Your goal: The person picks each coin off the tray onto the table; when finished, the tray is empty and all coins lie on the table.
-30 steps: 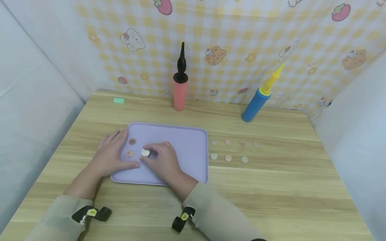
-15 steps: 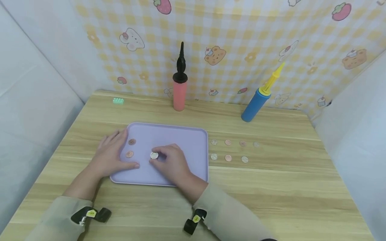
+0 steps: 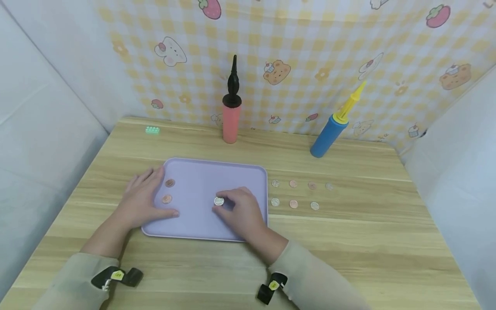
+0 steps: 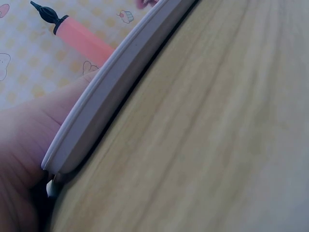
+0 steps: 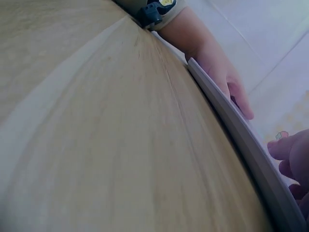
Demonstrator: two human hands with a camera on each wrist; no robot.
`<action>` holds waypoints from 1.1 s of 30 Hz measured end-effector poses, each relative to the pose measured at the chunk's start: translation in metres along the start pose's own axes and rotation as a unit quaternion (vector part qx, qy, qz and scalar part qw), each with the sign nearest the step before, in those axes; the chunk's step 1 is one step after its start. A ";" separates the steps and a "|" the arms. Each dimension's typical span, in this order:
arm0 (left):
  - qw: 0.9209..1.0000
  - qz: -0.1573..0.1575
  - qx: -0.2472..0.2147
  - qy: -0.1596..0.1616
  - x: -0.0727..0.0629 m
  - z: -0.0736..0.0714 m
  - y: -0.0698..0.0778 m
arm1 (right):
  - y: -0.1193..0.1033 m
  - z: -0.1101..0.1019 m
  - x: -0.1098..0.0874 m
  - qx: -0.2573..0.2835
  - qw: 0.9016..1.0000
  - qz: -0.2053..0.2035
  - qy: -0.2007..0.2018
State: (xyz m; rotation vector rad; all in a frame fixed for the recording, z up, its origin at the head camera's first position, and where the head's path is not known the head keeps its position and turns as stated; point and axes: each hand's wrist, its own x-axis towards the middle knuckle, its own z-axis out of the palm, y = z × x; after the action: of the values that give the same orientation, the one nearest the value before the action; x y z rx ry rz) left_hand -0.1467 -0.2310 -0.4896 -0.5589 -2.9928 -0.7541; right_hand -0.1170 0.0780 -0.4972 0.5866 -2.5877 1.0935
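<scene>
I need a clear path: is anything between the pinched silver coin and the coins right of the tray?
Yes: the tray's right rim runs between the silver coin and the tabletop coins. Besides the right hand itself, nothing else visible stands there.

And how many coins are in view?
10: one coin in the right hand, two in the tray, at left, four in the far row and three in the near row right of the tray. Others may be hidden.
</scene>
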 end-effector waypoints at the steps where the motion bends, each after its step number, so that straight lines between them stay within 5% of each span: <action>1: 1.000 0.000 -0.001 0.000 0.000 0.000 0.000 | 0.002 -0.002 -0.001 -0.002 1.000 -0.006 0.007; 14: 1.000 -0.012 -0.021 0.009 0.000 0.002 -0.002 | 0.028 -0.034 -0.017 -0.068 0.989 -0.093 0.097; 33: 1.000 -0.015 -0.018 0.013 0.000 0.005 -0.006 | 0.062 -0.068 -0.035 -0.061 0.994 -0.040 0.087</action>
State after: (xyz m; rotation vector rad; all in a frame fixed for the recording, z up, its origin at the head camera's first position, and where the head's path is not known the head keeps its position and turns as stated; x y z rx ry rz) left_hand -0.1488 -0.2337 -0.4972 -0.5029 -2.9764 -0.8110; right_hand -0.1090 0.1757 -0.5028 0.5372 -2.4384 0.9109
